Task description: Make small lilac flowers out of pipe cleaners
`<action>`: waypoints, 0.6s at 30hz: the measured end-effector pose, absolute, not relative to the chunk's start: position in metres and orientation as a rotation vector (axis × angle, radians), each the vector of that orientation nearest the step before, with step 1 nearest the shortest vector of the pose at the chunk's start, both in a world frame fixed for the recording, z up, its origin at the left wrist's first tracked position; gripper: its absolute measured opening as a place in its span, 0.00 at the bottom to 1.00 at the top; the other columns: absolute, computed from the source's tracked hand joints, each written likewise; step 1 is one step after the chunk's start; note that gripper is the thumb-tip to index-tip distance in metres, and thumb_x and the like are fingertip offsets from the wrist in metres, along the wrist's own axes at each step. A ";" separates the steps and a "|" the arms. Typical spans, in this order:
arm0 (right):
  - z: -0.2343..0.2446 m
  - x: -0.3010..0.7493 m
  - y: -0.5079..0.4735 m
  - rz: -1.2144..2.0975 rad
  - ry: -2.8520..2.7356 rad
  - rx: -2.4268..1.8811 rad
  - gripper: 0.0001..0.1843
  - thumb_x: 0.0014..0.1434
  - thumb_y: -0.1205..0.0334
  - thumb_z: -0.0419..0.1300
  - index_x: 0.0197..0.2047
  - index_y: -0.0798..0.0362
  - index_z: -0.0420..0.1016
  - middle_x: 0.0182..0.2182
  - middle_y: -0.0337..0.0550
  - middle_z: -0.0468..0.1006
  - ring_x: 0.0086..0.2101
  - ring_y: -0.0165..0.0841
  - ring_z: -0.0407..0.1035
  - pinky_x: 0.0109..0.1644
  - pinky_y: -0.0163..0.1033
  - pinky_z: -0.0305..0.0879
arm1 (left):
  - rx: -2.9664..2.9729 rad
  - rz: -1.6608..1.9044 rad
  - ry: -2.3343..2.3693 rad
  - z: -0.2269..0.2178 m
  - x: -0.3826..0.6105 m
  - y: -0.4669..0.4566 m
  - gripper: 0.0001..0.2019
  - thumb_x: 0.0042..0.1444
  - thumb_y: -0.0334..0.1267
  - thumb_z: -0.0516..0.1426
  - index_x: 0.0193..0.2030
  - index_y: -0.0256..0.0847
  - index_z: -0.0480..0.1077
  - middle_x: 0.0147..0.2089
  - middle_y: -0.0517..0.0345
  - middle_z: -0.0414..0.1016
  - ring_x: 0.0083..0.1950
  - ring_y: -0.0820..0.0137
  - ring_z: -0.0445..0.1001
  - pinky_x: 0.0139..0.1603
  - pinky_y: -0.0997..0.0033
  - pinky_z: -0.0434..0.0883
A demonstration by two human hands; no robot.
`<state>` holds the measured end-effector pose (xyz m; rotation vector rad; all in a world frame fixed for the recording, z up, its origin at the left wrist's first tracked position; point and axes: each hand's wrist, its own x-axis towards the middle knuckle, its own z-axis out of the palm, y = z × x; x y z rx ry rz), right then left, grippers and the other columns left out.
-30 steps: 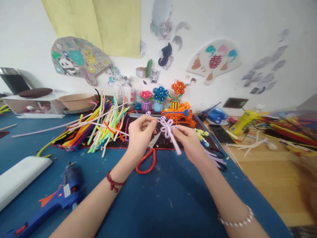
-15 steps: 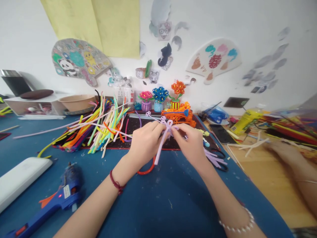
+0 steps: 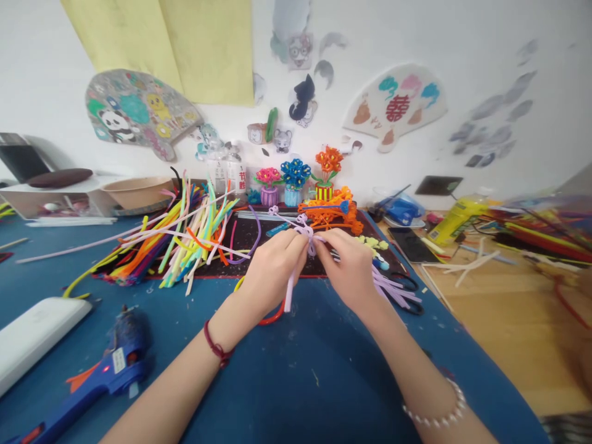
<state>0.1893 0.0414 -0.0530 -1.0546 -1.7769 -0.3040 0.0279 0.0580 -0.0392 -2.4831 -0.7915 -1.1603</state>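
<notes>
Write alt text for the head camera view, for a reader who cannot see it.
A left hand and a right hand pinch a looped lilac pipe cleaner above a blue table. Coloured pipe cleaners lie behind; a glue gun lies left.

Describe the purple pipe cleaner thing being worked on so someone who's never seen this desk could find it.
On the blue tabletop, look to the middle, where the left hand and right hand meet. Pinched between them is a lilac pipe-cleaner piece; unlike the loose lilac stems beside it, it is looped on top with one tail hanging down.
</notes>
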 end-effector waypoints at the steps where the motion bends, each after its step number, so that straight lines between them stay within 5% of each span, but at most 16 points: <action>1: -0.053 0.189 0.041 -0.314 -1.777 -1.048 0.09 0.67 0.64 0.54 0.37 0.52 0.75 0.33 0.45 0.80 0.34 0.35 0.74 0.38 0.38 0.66 | -2.485 -1.160 -0.788 -0.039 0.028 0.058 0.10 0.67 0.32 0.48 0.39 0.36 0.69 0.35 0.53 0.73 0.37 0.68 0.71 0.39 0.70 0.70; 18: -0.056 0.184 0.038 -0.347 -1.790 -1.060 0.08 0.67 0.65 0.53 0.38 0.52 0.73 0.33 0.44 0.78 0.33 0.34 0.73 0.37 0.37 0.64 | -2.385 -0.817 -0.818 -0.042 0.029 0.052 0.11 0.65 0.26 0.45 0.33 0.38 0.64 0.32 0.55 0.68 0.33 0.66 0.66 0.31 0.67 0.66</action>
